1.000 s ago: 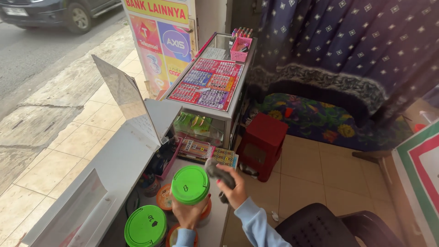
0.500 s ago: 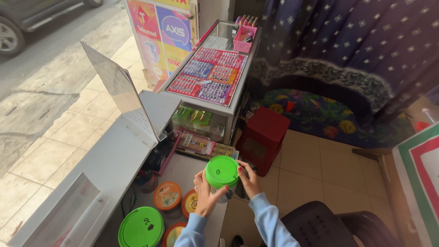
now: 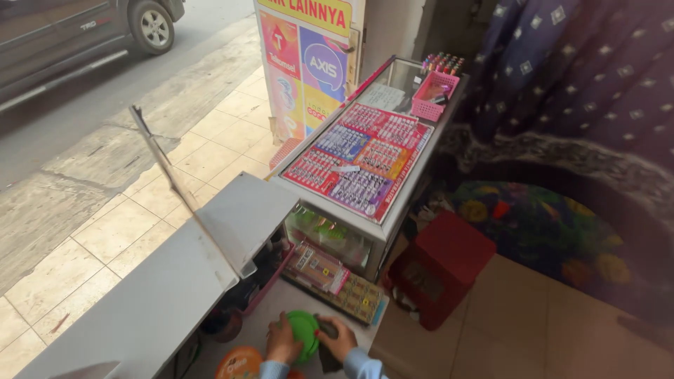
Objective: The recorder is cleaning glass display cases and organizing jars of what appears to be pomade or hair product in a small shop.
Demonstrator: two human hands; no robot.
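The jar with the green lid, held up a moment ago, now sits low on the surface, with the left hand and right hand both gripping it. An orange-lidded tub sits beside it; a glass display case and red stool stand beyond.

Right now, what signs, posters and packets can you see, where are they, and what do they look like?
Tall banner: standing by the pavement, yellow top, panels in red, purple and pale blue.
Flat poster sheet: on top of the glass counter, red border, blue, orange and purple blocks.
Small packets: on the desk beside the counter, flat, red and yellow.
Green lid: round, between both hands, with an orange lid nearby.
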